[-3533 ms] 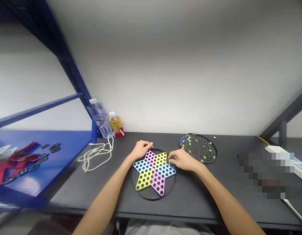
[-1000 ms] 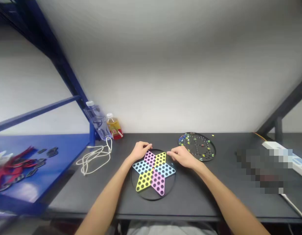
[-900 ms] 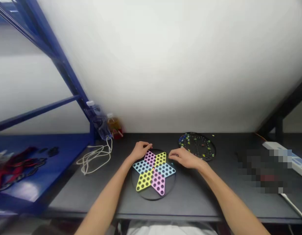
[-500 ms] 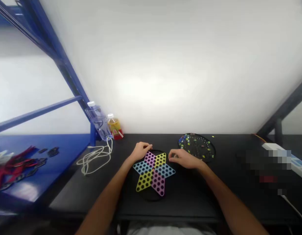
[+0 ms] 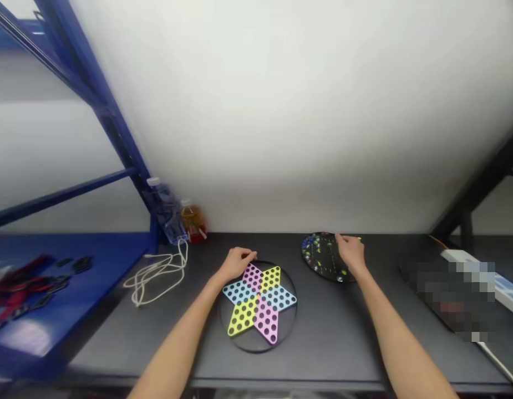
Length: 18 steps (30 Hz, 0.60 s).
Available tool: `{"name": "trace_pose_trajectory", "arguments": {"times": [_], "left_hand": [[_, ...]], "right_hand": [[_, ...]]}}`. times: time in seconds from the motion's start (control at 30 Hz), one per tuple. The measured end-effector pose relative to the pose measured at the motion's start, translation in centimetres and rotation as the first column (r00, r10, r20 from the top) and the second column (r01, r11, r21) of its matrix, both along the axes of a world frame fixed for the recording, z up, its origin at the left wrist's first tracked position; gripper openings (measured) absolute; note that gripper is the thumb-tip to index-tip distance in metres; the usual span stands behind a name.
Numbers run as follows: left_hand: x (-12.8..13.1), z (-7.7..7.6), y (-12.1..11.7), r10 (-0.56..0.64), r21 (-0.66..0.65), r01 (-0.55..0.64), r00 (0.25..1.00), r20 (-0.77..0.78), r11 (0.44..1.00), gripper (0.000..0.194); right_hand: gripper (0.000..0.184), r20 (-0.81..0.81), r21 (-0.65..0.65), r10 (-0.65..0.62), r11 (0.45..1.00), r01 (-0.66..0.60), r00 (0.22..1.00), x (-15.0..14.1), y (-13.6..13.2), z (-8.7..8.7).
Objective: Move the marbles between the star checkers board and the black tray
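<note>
The right grip (image 5: 351,252) is bunched, fingertips drawn together and pressed down on the far part of a round black marble board (image 5: 323,265). Whether a marble sits between the fingers is hidden by the hand. The wrist is raised and the forearm reaches straight out from the near edge of the worktop (image 5: 331,360). Coloured marbles (image 5: 312,246) sit in the board's holes just left of the fingers, thickest along its left rim.

The left grip (image 5: 239,265) is loosely open, its half-curled fingers lying on the upper-left point of a star-shaped Chinese checkers board (image 5: 259,303). It holds nothing that can be seen, and the forearm slants in from the lower left. The star has pink, yellow and blue points with black holes, and it lies inside a thin black ring (image 5: 258,350), near the marble board but not touching it.

Beyond the left grip, a coiled white cable (image 5: 156,282) lies on the worktop, just in front of a clear water bottle (image 5: 164,213) and a bottle of amber drink (image 5: 193,221) — both upright by the blue shelf frame (image 5: 115,127).
</note>
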<state>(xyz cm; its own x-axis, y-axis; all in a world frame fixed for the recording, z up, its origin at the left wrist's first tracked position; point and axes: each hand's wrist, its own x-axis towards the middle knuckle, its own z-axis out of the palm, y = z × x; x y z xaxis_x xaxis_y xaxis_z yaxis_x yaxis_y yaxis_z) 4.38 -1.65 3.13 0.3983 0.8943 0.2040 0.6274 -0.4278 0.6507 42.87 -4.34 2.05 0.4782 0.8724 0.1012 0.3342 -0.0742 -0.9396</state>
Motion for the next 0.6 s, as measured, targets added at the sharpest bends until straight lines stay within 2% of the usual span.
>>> {"name": "trace_pose_trajectory", "arguments": {"times": [0.07,0.13,0.2,0.3,0.47,0.6], "left_hand": [[-0.1,0.1,0.0,-0.005,0.003,0.005,1.000,0.007,1.000,0.043],[-0.2,0.1,0.0,-0.015,-0.001,0.015,1.000,0.005,1.000,0.044],[-0.3,0.1,0.1,-0.012,-0.006,0.012,1.000,0.010,1.000,0.045],[-0.2,0.1,0.1,-0.011,-0.006,0.011,1.000,-0.009,1.000,0.046],[0.0,0.6,-0.3,-0.010,-0.006,0.009,1.000,-0.025,1.000,0.044],[-1.3,1.6,-0.2,-0.057,-0.065,0.057,0.998,-0.001,0.996,0.035]], "right_hand": [[0.039,0.222,-0.061,-0.023,0.997,0.037,0.975,0.1,0.0,-0.4],[0.037,0.461,-0.134,-0.002,0.988,0.071,0.887,-0.2,0.1,-0.8],[0.034,0.566,-0.159,0.048,0.986,0.052,0.823,-0.7,0.3,-1.0],[0.030,0.591,-0.123,0.055,0.992,0.022,0.805,-1.2,0.6,-1.3],[0.031,0.564,-0.061,0.011,0.998,0.028,0.825,-1.3,0.7,-1.2],[0.031,0.547,-0.036,-0.019,0.998,0.046,0.837,-1.4,0.4,-0.9]]}}
